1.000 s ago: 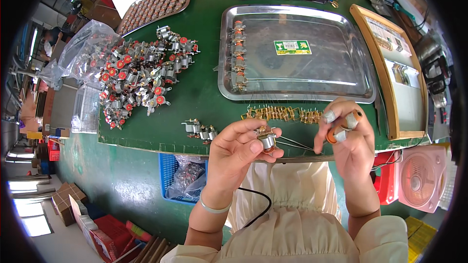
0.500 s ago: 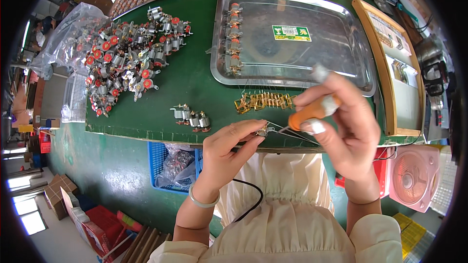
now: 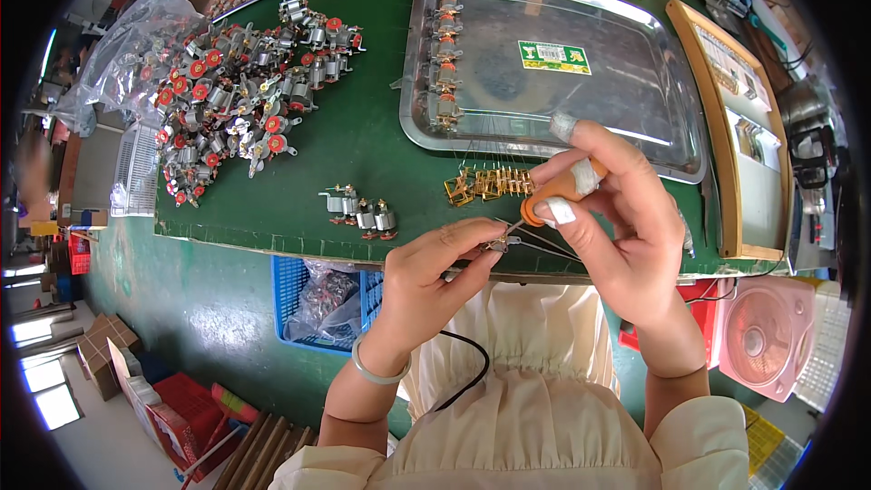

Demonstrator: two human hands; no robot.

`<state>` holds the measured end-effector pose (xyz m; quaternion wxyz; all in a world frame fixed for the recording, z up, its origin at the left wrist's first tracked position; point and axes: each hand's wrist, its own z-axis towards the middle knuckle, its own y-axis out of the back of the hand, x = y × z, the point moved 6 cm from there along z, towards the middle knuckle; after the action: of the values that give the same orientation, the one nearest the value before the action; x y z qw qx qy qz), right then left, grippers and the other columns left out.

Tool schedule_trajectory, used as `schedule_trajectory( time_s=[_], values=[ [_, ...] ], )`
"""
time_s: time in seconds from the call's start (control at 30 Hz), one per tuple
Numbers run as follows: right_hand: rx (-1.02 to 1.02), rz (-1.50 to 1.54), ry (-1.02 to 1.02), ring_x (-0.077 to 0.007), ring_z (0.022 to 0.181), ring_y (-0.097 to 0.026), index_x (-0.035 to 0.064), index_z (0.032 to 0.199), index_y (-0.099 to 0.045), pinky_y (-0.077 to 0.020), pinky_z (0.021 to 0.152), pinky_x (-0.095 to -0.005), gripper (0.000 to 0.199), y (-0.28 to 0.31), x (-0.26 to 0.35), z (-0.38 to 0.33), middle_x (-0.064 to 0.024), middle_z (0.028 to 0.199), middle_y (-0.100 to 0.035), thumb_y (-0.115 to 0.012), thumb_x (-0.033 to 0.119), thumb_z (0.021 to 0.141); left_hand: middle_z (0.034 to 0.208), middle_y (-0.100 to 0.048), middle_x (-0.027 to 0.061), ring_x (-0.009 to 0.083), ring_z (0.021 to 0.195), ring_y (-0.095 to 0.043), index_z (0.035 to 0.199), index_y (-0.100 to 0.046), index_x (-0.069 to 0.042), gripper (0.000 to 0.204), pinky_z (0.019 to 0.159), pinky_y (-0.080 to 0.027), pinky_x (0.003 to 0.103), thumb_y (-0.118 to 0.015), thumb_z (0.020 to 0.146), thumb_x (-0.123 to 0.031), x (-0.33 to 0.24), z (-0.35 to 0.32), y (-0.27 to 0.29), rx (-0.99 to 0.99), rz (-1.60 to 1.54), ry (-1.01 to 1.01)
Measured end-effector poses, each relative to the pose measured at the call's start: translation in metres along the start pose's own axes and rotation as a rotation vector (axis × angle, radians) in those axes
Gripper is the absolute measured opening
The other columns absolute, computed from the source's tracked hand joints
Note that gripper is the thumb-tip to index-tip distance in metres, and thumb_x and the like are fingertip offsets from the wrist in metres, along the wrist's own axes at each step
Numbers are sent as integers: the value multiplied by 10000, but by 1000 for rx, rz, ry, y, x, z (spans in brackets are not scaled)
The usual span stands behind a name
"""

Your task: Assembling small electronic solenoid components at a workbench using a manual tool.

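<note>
My left hand [image 3: 434, 274] pinches a small metal motor part [image 3: 498, 242] at the near edge of the green table. My right hand [image 3: 617, 218] grips an orange-handled tool [image 3: 562, 189], its thin tip touching that part. Some fingers of the right hand are wrapped in white tape. A row of brass clips [image 3: 487, 184] lies just beyond the hands. A few small motor parts [image 3: 361, 210] sit to the left of them.
A steel tray [image 3: 635, 82] with a column of motor parts [image 3: 444, 54] stands at the back. A heap of red-capped motor parts [image 3: 236, 100] beside a clear bag fills the left. A wooden-framed board [image 3: 739, 127] is right. A blue crate [image 3: 313, 295] sits below the table edge.
My right hand has swung the orange tool down from an upright hold so that its tip meets the part in my left hand. The view has shifted slightly.
</note>
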<state>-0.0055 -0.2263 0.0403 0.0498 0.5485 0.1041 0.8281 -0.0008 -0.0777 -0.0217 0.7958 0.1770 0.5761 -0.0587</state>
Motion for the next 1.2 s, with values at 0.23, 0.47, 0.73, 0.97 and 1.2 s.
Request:
schedule_trajectory(
  time_s=[0.23,0.47,0.73,0.97,1.2],
  values=[
    [-62,-228,110,-156,788,-587,-59,1193,-394,-489,697,-256,464,6,-5,-6,-108,954,-519,-606,-13,783,919,-639,98,149,741,-636,959,-615,-16,263,647,-530,238,-632,707,58,-3,0,-2,-24,46,-14],
    [-221,-212,212,-142,612,-519,-39,1052,-527,-443,548,-233,400,7,-3,-1,-100,809,-548,-696,14,693,925,-638,101,147,749,-636,966,-616,-15,264,655,-530,238,-631,712,55,0,-1,-1,-15,44,10],
    [65,93,-64,-192,975,-539,-23,1264,-357,-443,831,-287,469,10,-6,4,-169,1128,-521,-532,3,829,934,-637,105,142,752,-631,973,-615,-11,266,662,-529,238,-623,718,63,2,-1,-2,-16,13,23],
    [14,38,-123,-171,916,-565,-17,1253,-380,-454,811,-266,458,10,-5,2,-152,1071,-544,-529,-31,821,933,-637,104,137,737,-628,974,-614,-13,269,659,-527,233,-625,717,65,4,-2,-2,-24,8,27],
    [-22,-6,-206,-133,830,-574,-15,960,-467,-462,709,-241,278,13,-5,6,-71,856,-553,-648,23,754,930,-638,105,142,744,-631,973,-614,-11,267,657,-527,235,-633,715,58,2,-1,-2,-15,19,18]
  ],
)
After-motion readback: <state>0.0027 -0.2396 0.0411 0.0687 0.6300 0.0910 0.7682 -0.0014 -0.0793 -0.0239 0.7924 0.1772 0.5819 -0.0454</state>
